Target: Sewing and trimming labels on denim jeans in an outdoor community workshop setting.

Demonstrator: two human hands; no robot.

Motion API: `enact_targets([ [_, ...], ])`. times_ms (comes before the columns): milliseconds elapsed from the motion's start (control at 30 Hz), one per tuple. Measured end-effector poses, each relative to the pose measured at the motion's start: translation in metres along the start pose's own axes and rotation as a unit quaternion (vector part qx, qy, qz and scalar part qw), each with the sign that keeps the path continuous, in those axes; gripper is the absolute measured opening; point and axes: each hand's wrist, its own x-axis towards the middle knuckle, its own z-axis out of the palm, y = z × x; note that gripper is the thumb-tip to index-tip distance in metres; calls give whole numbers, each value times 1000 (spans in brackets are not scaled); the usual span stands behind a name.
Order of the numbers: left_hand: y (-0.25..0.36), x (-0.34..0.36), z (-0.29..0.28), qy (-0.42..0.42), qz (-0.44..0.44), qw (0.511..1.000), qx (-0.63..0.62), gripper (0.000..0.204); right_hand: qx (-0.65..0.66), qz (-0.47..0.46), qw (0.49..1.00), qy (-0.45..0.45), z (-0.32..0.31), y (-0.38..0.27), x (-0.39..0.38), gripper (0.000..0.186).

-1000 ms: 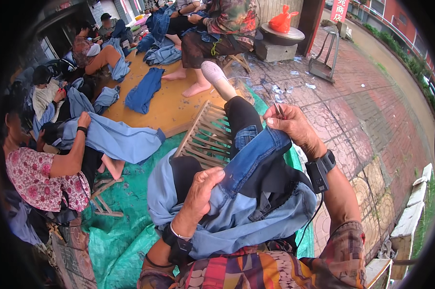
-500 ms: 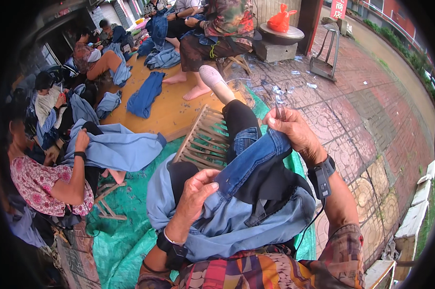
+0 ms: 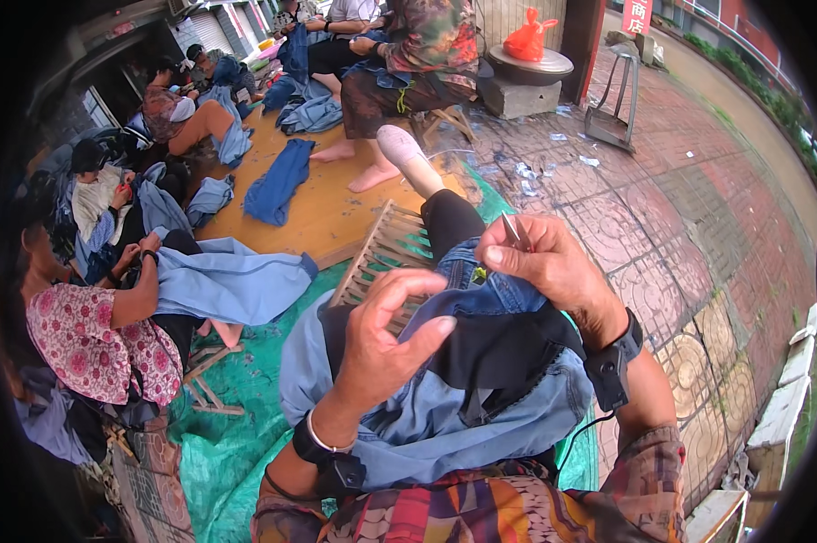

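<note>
Light blue jeans (image 3: 427,452) lie bunched across my lap, with a darker blue waistband (image 3: 508,294) folded up towards the top and black cloth showing beside it. Above the left part of the jeans, my left hand (image 3: 386,321) is raised with its thumb and fingers apart and nothing between them. My right hand (image 3: 544,258) is closed around small metal thread snips (image 3: 515,231), whose pointed blades stick up past the fingers. Just below that hand is the waistband; whether the lower fingers also pinch it is hidden.
Left of me a person in a flowered top (image 3: 101,348) handles light blue denim (image 3: 237,281). A slatted wooden stool (image 3: 386,249) stands ahead, past my lap. Beyond it, several people sit around a wooden board (image 3: 336,222) with jeans on it. A metal frame cart (image 3: 615,109) stands far right.
My left hand has let go of the waistband and lifted, its fingers spreading. The waistband has slackened and dropped. My right hand, with the snips, has shifted slightly left and down.
</note>
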Motion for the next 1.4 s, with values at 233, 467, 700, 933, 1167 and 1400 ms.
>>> enact_targets([
  [233,-3,9,36,12,-92,969,-230,18,-106,-90,989,60,23,-6,-2,12],
  [467,-13,-4,34,-25,-216,900,-377,12,-38,-58,977,204,18,-15,-12,25],
  [700,-15,-10,31,4,-223,850,-477,13,-10,-19,988,154,40,-17,-67,29],
  [933,-8,-18,39,18,-270,826,-494,6,-64,52,986,148,64,4,-85,17],
  [1167,-10,-22,39,-47,-311,817,-483,11,-113,55,983,132,68,14,-83,16],
  [1400,-19,-37,47,-70,-291,831,-469,15,134,105,971,165,67,32,-96,17],
])
